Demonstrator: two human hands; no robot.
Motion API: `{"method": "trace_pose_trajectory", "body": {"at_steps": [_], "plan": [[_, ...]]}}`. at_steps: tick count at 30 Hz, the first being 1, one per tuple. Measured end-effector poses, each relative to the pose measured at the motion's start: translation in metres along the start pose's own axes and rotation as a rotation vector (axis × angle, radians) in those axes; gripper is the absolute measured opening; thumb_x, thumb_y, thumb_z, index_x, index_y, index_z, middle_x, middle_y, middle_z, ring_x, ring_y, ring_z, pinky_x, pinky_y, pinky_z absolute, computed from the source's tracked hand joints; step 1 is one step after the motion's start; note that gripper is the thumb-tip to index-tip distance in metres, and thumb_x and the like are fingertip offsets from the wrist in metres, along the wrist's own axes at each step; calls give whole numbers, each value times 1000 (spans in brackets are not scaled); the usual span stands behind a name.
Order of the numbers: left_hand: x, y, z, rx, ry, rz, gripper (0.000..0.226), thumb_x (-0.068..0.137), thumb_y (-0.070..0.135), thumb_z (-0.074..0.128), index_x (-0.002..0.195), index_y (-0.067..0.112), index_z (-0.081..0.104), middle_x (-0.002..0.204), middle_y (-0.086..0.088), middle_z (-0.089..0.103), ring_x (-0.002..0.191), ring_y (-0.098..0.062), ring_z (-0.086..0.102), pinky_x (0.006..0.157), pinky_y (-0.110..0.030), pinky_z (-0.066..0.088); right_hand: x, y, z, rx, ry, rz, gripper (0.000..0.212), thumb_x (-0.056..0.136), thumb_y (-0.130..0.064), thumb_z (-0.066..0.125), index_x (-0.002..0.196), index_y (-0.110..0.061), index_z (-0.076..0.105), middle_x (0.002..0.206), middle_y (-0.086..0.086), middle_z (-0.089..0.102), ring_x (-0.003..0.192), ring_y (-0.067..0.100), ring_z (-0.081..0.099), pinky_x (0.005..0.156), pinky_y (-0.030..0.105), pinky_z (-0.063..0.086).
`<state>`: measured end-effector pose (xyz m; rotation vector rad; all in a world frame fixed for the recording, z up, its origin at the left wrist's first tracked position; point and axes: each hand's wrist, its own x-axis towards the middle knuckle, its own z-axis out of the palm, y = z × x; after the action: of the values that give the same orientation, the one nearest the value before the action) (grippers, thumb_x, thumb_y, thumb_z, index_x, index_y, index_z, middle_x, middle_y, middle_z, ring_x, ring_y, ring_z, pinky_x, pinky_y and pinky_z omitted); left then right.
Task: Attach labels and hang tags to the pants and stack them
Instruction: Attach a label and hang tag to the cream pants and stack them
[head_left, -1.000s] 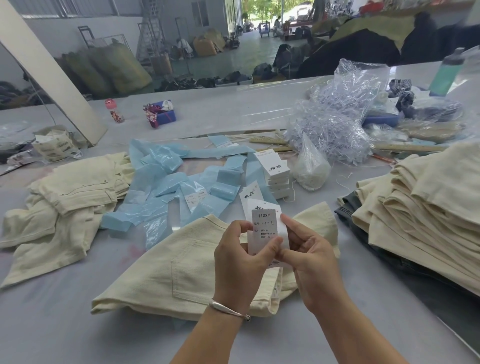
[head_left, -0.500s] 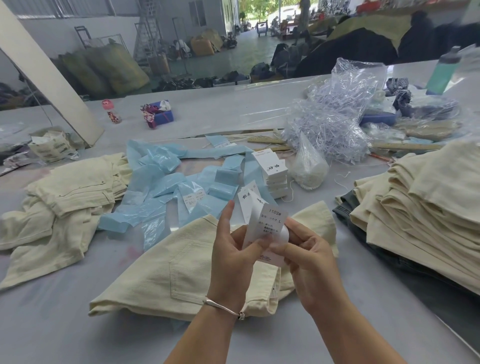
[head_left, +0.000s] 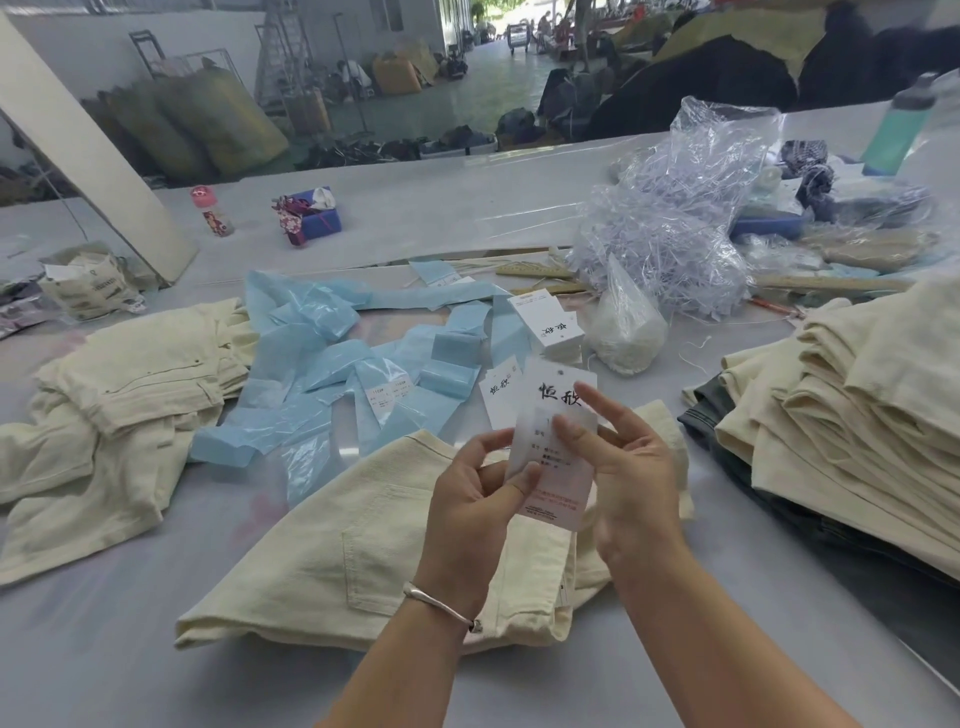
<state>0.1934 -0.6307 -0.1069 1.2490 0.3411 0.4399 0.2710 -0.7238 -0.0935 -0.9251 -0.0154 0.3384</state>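
Centrally, above the folded pants (head_left: 395, 551) on the desk (head_left: 104, 665), the left hand (head_left: 470, 499) pinches a hang tag (head_left: 558, 467) between thumb and fingers, while the right hand (head_left: 631, 467) presses a sticker label onto its face with a fingertip, remaining fingers extended. Good practice, presumably: align label edges squarely, then smooth outward to exclude wrinkles.

Bright daylight, soft shadows, wide-angle edge distortion
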Motion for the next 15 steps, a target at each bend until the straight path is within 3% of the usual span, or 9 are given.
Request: {"method": "trace_pose_trajectory", "body": {"at_steps": [5, 11, 15], "plan": [[16, -6, -19, 65, -28, -25, 16, 84, 0, 67, 100, 0, 66, 94, -19, 74, 87, -27, 71, 75, -30, 57, 15, 15, 10, -61, 98, 28, 13, 78, -2, 73, 83, -13, 75, 68, 4, 70, 63, 18, 64, 56, 30, 57], [43, -16, -44, 74, -39, -147, 38, 66, 15, 80, 101, 4, 70, 99, -16, 73, 92, -24, 70, 76, -31, 56, 23, 47, 11, -387, -20, -103, 17, 87, -2, 65, 86, -16, 74, 74, -2, 73, 70, 10, 67, 65, 26, 57], [58, -30, -57, 99, 17, -224, 34, 67, 25, 78, 96, 7, 76, 99, -19, 73, 91, -28, 69, 82, -39, 56, 33, 75, 6, -544, -88, -50, 25, 89, 2, 61, 84, -19, 73, 77, -5, 73, 71, 7, 65, 68, 26, 55]]}}
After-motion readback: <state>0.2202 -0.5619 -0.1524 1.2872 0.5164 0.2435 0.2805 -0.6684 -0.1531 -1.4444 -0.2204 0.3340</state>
